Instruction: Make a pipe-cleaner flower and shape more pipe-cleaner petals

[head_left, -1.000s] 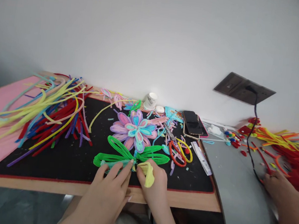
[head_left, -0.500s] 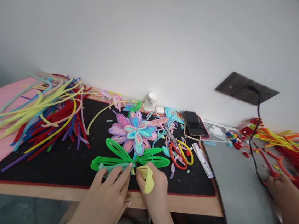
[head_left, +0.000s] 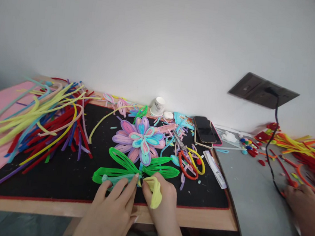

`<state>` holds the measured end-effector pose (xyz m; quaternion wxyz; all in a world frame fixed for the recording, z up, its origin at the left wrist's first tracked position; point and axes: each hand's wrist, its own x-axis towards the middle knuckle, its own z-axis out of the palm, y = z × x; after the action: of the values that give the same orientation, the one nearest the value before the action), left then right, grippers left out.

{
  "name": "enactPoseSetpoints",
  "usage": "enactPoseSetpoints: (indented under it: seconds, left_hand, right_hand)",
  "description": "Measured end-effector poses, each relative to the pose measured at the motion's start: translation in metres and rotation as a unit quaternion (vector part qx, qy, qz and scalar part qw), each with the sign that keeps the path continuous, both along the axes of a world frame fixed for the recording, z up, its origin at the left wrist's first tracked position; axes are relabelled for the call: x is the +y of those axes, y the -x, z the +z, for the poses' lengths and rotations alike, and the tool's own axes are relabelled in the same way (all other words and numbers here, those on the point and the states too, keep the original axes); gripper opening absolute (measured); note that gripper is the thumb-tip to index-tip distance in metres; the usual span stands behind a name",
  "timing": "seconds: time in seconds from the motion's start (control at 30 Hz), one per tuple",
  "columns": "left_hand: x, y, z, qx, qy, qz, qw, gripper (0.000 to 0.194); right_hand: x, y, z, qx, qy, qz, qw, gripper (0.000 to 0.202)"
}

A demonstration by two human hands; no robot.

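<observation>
Little has moved since the earlier frame: everything sits slightly lower as the view shifts, while both hands stay at the foot of the fuzzy flower (head_left: 143,141), which lies on the black mat (head_left: 199,197) covering the wooden tabletop (head_left: 206,218). Just below the flower, the right hand (head_left: 163,197) keeps a narrow grip, thumb and forefinger closed on a yellow loop (head_left: 156,197) that curls over the knuckles. The left hand (head_left: 117,204) lays its fingers over a teal loop (head_left: 114,178) beside the stem; whether it pinches cannot be told. Judging by looks, the flower is light, soft and bendable, not slippery, and its petals could crush easily, so the stem beneath the green leaves (head_left: 165,171) seems the best place to hold. Right of the flower, scissors (head_left: 193,161) and loose offcuts (head_left: 182,182) crowd near the leaf tips; left of it spreads a pile of sticks (head_left: 68,120). Behind it stands a paper cup (head_left: 158,106). Far to its right is another person's hand (head_left: 300,202).
</observation>
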<state>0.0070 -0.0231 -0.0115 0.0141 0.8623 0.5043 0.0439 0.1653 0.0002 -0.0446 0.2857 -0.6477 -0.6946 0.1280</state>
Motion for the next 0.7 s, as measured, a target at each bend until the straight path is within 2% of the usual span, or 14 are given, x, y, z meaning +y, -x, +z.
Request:
enactPoseSetpoints:
  seconds: [0.17, 0.43, 0.7]
  left_hand:
    - [0.0003, -0.0011, -0.0015, -0.011, 0.011, 0.024, 1.000, 0.038]
    - [0.0016, 0.0013, -0.0043, -0.024, 0.015, 0.005, 1.000, 0.039]
    - [0.0010, 0.0001, -0.0012, -0.022, 0.018, 0.007, 1.000, 0.036]
  right_hand:
    - [0.0015, 0.0019, 0.0054, 0.007, 0.019, 0.012, 1.000, 0.031]
    - [0.0019, 0.0031, 0.0082, 0.016, 0.037, 0.028, 0.999, 0.032]
    - [0.0011, 0.0020, 0.0050, -0.014, 0.006, 0.010, 1.000, 0.031]
